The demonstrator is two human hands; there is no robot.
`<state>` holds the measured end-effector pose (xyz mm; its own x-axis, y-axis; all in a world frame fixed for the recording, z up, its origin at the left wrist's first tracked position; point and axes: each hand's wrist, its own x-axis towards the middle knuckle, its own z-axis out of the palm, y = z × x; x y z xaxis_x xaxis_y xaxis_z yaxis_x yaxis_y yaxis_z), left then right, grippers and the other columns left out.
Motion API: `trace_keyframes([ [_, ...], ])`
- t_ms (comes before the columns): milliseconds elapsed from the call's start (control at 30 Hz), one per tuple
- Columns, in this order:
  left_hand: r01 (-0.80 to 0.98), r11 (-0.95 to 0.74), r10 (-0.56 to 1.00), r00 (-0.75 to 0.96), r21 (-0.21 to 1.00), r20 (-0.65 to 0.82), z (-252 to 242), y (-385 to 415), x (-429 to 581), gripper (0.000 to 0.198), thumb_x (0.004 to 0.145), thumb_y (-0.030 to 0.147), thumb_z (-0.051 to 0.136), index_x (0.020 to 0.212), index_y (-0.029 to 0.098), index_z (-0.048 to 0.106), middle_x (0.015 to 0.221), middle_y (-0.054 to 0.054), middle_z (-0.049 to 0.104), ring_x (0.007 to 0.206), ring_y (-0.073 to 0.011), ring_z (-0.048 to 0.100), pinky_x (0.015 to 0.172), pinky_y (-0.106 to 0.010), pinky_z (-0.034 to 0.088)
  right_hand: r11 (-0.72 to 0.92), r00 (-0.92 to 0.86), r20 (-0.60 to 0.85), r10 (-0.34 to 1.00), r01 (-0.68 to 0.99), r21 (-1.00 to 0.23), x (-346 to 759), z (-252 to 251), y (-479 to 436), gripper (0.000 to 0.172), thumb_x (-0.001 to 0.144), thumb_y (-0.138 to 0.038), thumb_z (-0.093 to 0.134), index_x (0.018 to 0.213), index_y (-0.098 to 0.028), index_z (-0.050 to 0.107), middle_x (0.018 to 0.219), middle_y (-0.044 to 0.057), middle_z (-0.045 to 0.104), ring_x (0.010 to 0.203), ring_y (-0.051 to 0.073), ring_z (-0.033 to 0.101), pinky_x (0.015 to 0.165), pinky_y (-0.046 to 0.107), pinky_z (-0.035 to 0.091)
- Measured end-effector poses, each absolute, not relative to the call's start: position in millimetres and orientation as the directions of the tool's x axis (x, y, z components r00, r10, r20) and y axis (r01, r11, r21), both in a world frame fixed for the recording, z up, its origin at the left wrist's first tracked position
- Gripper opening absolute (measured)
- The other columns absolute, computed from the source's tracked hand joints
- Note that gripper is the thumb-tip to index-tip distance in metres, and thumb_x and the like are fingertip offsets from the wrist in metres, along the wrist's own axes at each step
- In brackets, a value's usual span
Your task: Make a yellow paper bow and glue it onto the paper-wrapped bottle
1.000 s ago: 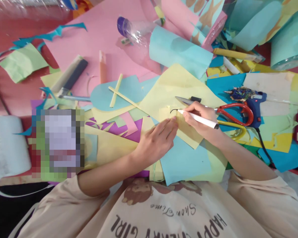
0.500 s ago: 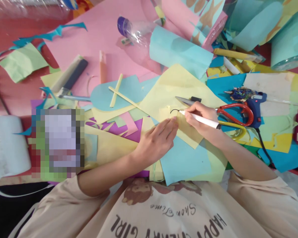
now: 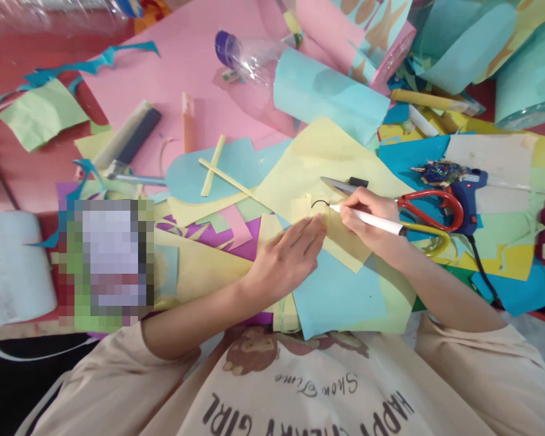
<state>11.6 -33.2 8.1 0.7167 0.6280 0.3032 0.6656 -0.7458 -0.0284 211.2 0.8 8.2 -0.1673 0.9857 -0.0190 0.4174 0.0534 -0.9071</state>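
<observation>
My right hand point(image 3: 367, 212) pinches a white pen point(image 3: 376, 223), whose tip rests on a small pale yellow piece of paper point(image 3: 340, 239) at the end of a curved black line point(image 3: 318, 203). My left hand point(image 3: 290, 257) lies flat on the same paper just left of the pen tip, fingers stretched out and pressing it down. The small paper sits on a larger yellow sheet point(image 3: 318, 157) and a light blue sheet point(image 3: 336, 297).
Red-handled scissors point(image 3: 418, 209) and a blue glue gun point(image 3: 463, 188) lie right of my right hand. A plastic bottle point(image 3: 249, 57), a blue paper roll point(image 3: 327, 94), a utility knife point(image 3: 127, 142) and several coloured paper scraps cover the pink surface. A white roll point(image 3: 13, 266) sits far left.
The pen tip has slid a little to the right, lengthening the curved black line. My left hand has stayed in place.
</observation>
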Motion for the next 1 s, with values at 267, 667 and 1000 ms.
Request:
trace_keyframes([
  [267,0.668,-0.744,0.630,0.712,-0.023,0.310,8,-33,12,0.031,0.084,0.004,0.050,0.106,0.012,0.070,0.123,-0.007,0.070,0.105,-0.0162,0.069,0.081,-0.023,0.061,0.054,-0.157,-0.012,0.988,0.410,-0.910,214,14,0,0.021,0.086,-0.027,0.061,0.068,-0.020,0.051,0.054,-0.005,0.051,0.048,0.008,0.045,0.047,0.023,0.036],
  [667,0.662,-0.749,0.631,0.724,-0.021,0.279,6,-37,14,0.031,0.089,0.014,0.050,0.113,0.007,0.067,0.122,-0.012,0.070,0.110,-0.0202,0.066,0.088,-0.027,0.059,0.153,-0.213,0.091,0.973,0.298,-0.942,209,11,2,0.014,0.087,-0.029,0.065,0.100,-0.023,0.070,0.091,0.002,0.072,0.076,0.013,0.065,0.066,0.026,0.053],
  [1000,0.659,-0.746,0.617,0.738,-0.095,0.272,7,-38,15,0.034,0.090,0.021,0.050,0.115,0.005,0.067,0.118,-0.013,0.072,0.109,-0.0208,0.068,0.090,-0.027,0.058,0.109,-0.319,0.019,0.948,0.265,-0.958,199,4,-1,0.017,0.089,-0.031,0.063,0.100,-0.019,0.068,0.091,0.002,0.072,0.079,0.014,0.067,0.069,0.025,0.053],
])
